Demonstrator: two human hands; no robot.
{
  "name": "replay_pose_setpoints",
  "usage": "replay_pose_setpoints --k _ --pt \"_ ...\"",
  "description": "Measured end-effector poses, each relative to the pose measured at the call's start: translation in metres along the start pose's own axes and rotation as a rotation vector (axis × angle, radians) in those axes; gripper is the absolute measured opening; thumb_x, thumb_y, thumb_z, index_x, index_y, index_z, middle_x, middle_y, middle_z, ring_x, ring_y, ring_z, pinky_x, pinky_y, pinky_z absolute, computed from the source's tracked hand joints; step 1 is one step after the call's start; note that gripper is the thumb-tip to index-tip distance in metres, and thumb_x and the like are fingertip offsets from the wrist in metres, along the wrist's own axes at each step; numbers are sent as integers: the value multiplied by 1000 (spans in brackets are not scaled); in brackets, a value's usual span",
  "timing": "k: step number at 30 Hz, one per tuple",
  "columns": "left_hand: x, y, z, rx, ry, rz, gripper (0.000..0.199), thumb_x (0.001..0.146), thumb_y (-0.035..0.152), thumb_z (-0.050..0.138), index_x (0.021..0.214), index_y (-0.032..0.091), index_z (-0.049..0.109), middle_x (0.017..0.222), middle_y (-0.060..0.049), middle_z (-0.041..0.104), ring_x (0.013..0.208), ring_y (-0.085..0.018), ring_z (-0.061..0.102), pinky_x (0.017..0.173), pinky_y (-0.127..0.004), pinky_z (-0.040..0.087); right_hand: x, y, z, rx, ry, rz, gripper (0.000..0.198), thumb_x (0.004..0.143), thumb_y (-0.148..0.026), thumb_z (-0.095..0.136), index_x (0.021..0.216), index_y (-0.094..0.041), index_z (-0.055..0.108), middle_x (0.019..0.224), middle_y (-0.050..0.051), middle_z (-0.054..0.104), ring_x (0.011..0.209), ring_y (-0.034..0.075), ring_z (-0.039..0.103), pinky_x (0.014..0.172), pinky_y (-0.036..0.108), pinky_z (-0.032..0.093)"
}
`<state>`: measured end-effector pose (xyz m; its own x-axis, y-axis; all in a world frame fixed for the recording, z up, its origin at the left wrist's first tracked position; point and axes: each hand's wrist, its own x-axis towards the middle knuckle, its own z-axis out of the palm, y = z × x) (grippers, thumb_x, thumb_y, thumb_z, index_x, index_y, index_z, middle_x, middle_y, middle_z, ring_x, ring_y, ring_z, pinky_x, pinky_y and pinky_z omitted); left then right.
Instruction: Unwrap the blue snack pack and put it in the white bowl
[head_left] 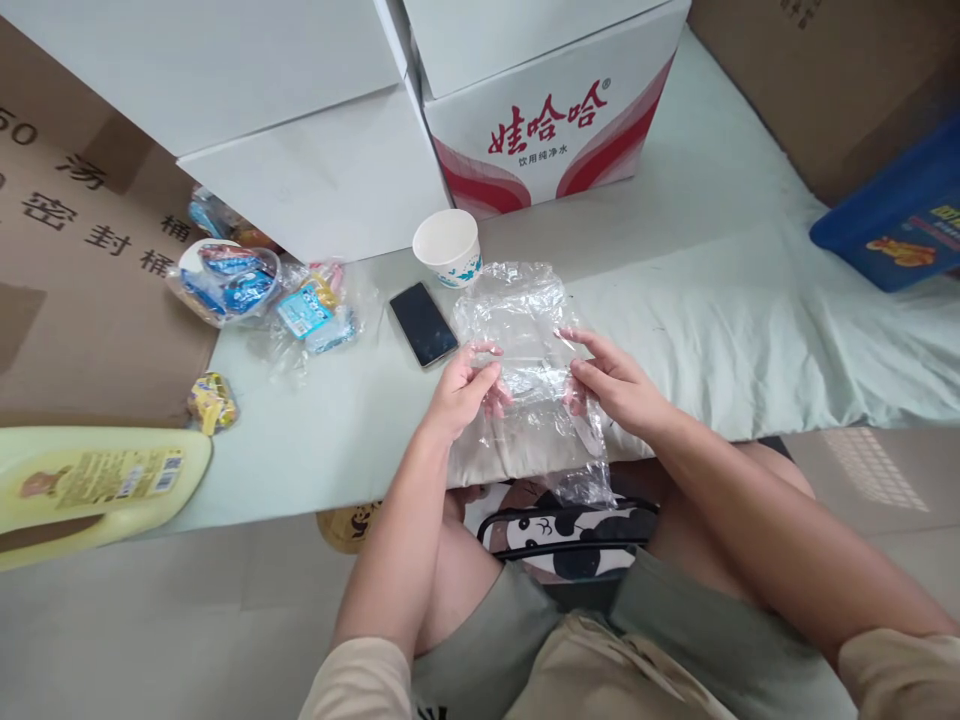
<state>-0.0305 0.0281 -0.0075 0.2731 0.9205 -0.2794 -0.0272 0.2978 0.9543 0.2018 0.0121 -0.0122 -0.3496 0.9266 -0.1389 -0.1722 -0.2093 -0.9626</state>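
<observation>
A clear plastic bag (pixel 525 330), thin and crinkled, is stretched between my two hands over the front edge of the cloth-covered surface. My left hand (pixel 469 388) pinches its left side, the thumb on top and fingers partly seen through the film. On the right side, my right hand (pixel 611 378) grips it the same way, its index finger reaching forward. The bag's lower end hangs over the edge toward my lap. Just beyond the bag stands a white paper cup (pixel 448 248) with blue marks. A black smartphone (pixel 424 324) lies left of the bag.
Farther left are a plastic bowl (pixel 225 282) with wrapped snacks, loose snack packets (pixel 307 308) and a small yellow packet (pixel 213 402). A pale yellow bottle (pixel 97 485) lies at the left edge. White cartons (pixel 551 135) stand behind; a blue container (pixel 892 200) is at right.
</observation>
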Motion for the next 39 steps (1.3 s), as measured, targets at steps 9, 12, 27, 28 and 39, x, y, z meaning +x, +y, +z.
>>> replay_pose_setpoints --k 9,12,27,28,39 --pt "3 2 -20 -85 -199 74 44 76 56 60 64 14 68 70 -10 70 69 -20 67 63 -32 54 7 3 -6 -81 -157 -167 32 91 -32 47 70 -20 68 84 6 65 82 18 61 73 35 52" --pt "13 -4 -16 40 -52 152 34 80 48 62 71 15 67 78 -7 71 68 -16 64 63 -28 51 9 6 -4 -199 34 -120 18 88 -36 60 98 -22 63 91 5 62 81 17 59 70 33 51" --pt "10 -11 7 -105 -25 -22 33 72 40 82 92 18 68 87 -4 74 79 -19 72 71 -31 59 6 2 -1 -402 18 -85 25 85 -44 67 89 -20 61 83 3 64 76 17 62 70 32 50" --pt "11 -11 7 -50 -8 -25 32 74 41 80 95 18 68 84 -3 73 75 -18 72 67 -29 58 5 2 -2 -465 33 -92 24 88 -44 63 86 -20 61 78 3 63 73 17 62 68 32 49" --pt "-1 2 -11 -151 -139 22 38 62 48 78 81 17 67 74 -4 67 61 -16 61 54 -27 48 6 3 -11 25 -33 -93 34 89 -49 52 74 -20 62 69 3 61 60 15 56 56 30 46"
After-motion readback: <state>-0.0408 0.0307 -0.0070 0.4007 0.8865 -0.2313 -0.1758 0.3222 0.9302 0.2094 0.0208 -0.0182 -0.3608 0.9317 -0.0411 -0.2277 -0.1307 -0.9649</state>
